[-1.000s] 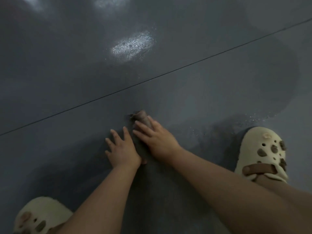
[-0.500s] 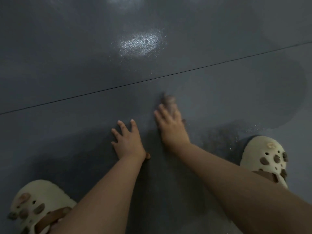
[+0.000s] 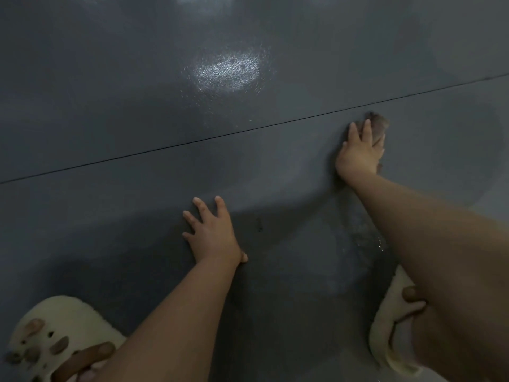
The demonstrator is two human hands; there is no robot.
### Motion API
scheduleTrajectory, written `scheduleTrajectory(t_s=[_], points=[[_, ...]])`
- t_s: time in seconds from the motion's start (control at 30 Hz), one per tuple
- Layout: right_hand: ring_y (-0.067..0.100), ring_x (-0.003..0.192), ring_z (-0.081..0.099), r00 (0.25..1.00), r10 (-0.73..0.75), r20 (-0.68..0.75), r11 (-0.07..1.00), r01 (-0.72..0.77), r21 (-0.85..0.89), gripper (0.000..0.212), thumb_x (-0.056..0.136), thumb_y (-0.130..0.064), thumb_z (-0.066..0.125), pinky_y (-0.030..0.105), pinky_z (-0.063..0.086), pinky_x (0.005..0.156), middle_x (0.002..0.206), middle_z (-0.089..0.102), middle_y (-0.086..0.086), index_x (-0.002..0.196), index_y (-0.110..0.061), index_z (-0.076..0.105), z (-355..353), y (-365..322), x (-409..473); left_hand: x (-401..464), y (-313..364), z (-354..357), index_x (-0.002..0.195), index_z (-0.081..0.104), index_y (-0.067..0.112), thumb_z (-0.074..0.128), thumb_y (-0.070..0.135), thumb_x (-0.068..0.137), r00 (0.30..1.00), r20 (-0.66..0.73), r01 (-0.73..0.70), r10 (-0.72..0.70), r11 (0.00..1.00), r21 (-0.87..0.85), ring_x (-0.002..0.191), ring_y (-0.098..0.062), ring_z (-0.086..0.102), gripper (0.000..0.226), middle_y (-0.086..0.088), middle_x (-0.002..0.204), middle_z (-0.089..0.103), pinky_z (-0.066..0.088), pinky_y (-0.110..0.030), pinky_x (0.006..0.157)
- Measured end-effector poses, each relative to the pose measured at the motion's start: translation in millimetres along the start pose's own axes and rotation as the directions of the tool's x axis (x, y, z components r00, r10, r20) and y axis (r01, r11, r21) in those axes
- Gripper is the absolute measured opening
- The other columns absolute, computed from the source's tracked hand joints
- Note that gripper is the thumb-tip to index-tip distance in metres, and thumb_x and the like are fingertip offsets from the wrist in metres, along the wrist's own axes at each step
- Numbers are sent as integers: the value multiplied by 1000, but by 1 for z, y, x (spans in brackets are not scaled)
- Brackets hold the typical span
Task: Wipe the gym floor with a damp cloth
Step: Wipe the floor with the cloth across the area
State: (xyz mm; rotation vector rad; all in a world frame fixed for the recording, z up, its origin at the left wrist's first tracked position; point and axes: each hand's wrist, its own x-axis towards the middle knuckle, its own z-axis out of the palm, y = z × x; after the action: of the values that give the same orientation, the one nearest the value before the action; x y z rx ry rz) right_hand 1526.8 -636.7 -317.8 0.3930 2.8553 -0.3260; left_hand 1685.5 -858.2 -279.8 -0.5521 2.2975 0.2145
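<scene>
The dark grey gym floor (image 3: 110,106) fills the view. My right hand (image 3: 359,154) reaches far forward and to the right, pressing a small brownish-grey cloth (image 3: 378,124) flat on the floor with straight fingers, just below a thin seam line (image 3: 192,142). Most of the cloth is hidden under the hand; only its far edge shows. My left hand (image 3: 213,232) rests flat on the floor nearer to me, fingers spread, holding nothing.
A cream clog (image 3: 52,340) is at the bottom left and another cream clog (image 3: 391,321) at the bottom right, partly behind my right arm. A wet, darker patch (image 3: 363,232) lies near the right arm. A light reflection (image 3: 228,70) shines on the floor ahead.
My right hand has slid the cloth forward and to the right, away from the left hand, up to the seam line. My left hand has stayed planted on the floor.
</scene>
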Motion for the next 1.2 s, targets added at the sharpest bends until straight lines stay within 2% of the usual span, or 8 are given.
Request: scheduleTrajectory(t_s=[0.1,0.23,0.37,0.67,0.83,1.0,1.13,1.2], points=[[33,146,-2,986,-166,7,985,167,-35,52,101,-19,31,47,2,117,159,4,9,151,-13,18,12,-35,-9,1,0,0,150,-12,19,86,38,64,1000,-2,-1,1,1000,-6,142,-45,-5,131,-19,154,-19,24,-54,111],[45,141,14,794,-602,82,799,600,50,50,93,-10,44,54,11,115,154,25,17,143,-7,39,42,-77,-73,1,-4,1,150,-11,19,86,39,63,1000,-17,-22,22,999,-28,143,-45,-5,132,-19,155,-19,24,-54,110],[32,145,-8,754,-608,249,790,604,103,57,99,-17,39,48,2,116,160,2,-7,151,-25,18,45,-78,-139,-2,-12,2,151,-12,20,84,44,64,997,-35,-69,67,997,-47,143,-42,-7,131,-16,156,-19,21,-51,113],[33,145,-10,676,-564,475,796,598,94,61,98,-9,36,33,-6,113,159,-8,-4,152,-22,13,27,-23,-226,-42,-46,4,152,-9,23,79,30,75,978,99,-172,183,979,-113,147,-27,-8,117,-4,158,-17,14,-44,118],[28,145,15,685,-549,478,835,427,348,52,89,-4,49,27,13,116,158,16,5,140,-12,43,10,-28,-243,-80,-44,18,149,23,14,77,27,76,978,104,-134,179,930,-343,143,-28,20,92,-9,156,22,24,-37,115],[27,112,54,855,-342,391,749,-3,662,46,73,-8,52,11,42,86,114,57,17,116,7,56,-11,-46,-248,-116,-42,5,139,41,8,61,20,90,993,12,-92,117,835,-542,132,-27,41,54,-13,144,43,34,-28,102],[22,90,55,803,-174,570,552,-400,732,43,85,11,52,30,49,78,110,56,15,125,-4,46,-23,-56,-257,-134,-51,2,143,34,0,52,26,97,999,41,38,-13,722,-691,137,-27,35,56,-15,149,36,29,-27,105],[21,76,57,743,-168,648,475,-515,713,32,90,5,47,32,49,66,100,57,16,119,-7,48,-24,-66,-263,-135,-59,6,139,40,-1,49,36,98,990,134,137,-44,545,-827,133,-29,40,56,-15,145,41,35,-32,106]])
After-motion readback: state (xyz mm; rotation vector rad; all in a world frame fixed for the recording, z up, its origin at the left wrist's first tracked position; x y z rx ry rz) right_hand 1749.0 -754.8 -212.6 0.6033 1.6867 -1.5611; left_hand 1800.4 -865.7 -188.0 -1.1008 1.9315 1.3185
